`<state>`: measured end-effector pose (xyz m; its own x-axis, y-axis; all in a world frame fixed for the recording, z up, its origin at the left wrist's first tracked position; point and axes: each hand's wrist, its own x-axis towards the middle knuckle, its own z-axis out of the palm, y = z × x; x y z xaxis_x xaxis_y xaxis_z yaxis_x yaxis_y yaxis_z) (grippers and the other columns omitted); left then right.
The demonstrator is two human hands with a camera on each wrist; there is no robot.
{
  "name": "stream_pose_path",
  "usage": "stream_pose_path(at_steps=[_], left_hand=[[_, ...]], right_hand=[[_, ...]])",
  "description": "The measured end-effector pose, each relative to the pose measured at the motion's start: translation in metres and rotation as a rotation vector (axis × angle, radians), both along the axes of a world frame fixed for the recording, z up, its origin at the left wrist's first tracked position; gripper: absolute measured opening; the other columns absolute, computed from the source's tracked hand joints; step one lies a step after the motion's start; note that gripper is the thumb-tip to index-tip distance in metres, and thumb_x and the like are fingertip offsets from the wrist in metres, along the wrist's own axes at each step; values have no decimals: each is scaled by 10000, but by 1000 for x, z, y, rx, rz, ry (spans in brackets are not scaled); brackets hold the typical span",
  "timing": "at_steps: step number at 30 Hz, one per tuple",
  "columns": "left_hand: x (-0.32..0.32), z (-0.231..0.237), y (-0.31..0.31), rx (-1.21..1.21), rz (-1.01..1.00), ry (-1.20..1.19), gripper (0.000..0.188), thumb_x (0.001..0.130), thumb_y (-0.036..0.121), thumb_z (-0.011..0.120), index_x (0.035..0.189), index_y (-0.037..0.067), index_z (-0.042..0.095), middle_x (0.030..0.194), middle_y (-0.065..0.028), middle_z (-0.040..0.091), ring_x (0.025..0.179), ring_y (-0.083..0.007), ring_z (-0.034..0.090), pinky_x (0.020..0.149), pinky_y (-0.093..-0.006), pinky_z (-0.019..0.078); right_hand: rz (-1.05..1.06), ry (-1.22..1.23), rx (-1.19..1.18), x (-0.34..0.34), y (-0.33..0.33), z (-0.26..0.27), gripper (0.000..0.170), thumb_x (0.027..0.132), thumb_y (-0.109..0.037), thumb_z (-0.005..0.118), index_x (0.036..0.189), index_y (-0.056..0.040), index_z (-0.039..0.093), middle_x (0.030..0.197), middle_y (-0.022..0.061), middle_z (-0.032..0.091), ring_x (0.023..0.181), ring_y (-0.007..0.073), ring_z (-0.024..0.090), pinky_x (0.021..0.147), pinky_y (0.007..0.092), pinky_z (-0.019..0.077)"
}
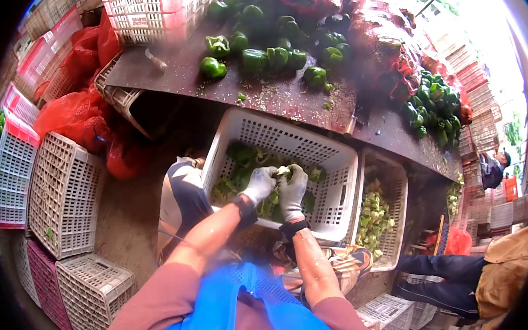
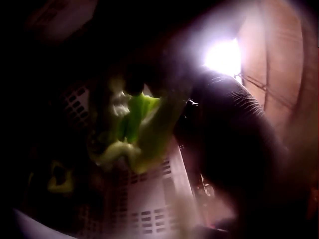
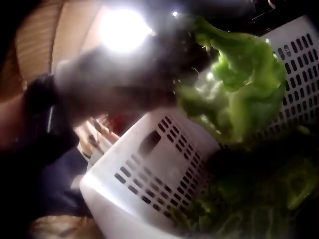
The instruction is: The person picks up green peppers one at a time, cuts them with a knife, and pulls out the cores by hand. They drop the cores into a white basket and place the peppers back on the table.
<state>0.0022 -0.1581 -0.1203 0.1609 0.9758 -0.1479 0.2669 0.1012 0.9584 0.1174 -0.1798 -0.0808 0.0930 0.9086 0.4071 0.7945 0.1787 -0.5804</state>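
Note:
Both gloved hands meet over a white plastic crate. The left hand grips an opened green bell pepper from one side. Curled around its other side are the fingers of the right hand. The pepper's hollow, pale inside shows in both wrist views, with its torn edge facing down in the left wrist view. Green pepper pieces lie in the crate below the hands. Glare and shadow hide most of the fingers in the wrist views.
A dark tabletop beyond the crate bears whole green peppers and filled red net sacks. Right of the crate, another crate holds pale pepper cores. Stacked crates stand left; a person in a tan jacket is at right.

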Motion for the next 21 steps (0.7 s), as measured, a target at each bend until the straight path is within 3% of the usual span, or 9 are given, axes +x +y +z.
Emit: stream_pose_path(at_steps=[2,4,5,8,9,16,18,20,21], left_hand=[[5,-4,-1,-224,68,-209,169,815,122,706,962,39,701,842,-96,711,828,-178,671,755,-336,511],[9,-36,6,10,71,-342,273,853,212,755,1075,65,696,903,-25,707,800,-96,630,698,-280,516],[8,-27,8,12,80,-346,273,853,212,755,1075,65,696,903,-25,707,800,-96,630,698,-280,516],[-3,16,9,126,166,-327,329,851,226,762,1114,50,672,923,-41,704,806,-103,633,698,-271,520],[-9,19,14,-66,20,-300,349,844,239,770,1116,45,669,915,-49,704,807,-110,637,704,-272,521],[-17,15,7,-356,-85,-436,147,876,178,701,872,35,666,712,7,641,605,-77,566,555,-261,450],[-13,-2,7,-370,-55,-464,176,883,213,697,874,39,668,703,1,634,570,-67,553,532,-249,440],[-15,25,11,-219,-137,83,293,836,333,732,983,82,693,876,-82,709,838,-186,670,737,-336,508],[-13,27,15,-121,-239,319,327,828,347,724,1041,103,685,952,-100,705,894,-204,674,772,-351,510]], right_hand=[[-4,17,-45,3,4,-1,360,904,-288,691,1093,-12,556,1007,129,619,843,250,590,767,345,478],[-74,896,-410,-3,6,14,315,942,-276,645,1099,-14,564,996,62,612,843,164,571,768,303,474],[-47,1047,-471,2,7,15,299,962,-264,618,1124,-18,565,1016,26,601,879,107,553,788,269,471],[41,1184,-424,-1,1,16,287,964,-262,617,1123,-29,561,1007,25,607,873,98,549,783,252,469],[40,1183,-436,-2,0,14,287,964,-262,617,1123,-29,561,1007,25,607,873,98,549,783,252,469],[62,1021,-543,-4,5,17,244,947,-204,642,1092,-27,556,983,24,595,846,96,537,759,246,465],[111,528,-320,-1,14,0,247,929,-190,657,1085,-25,557,945,52,597,836,131,545,749,263,469],[106,291,-230,10,17,-7,268,873,-152,689,1078,-26,571,944,113,614,844,212,585,752,330,486],[134,-84,31,17,21,13,284,845,-149,699,1072,-26,580,960,138,623,855,249,599,753,366,489]])
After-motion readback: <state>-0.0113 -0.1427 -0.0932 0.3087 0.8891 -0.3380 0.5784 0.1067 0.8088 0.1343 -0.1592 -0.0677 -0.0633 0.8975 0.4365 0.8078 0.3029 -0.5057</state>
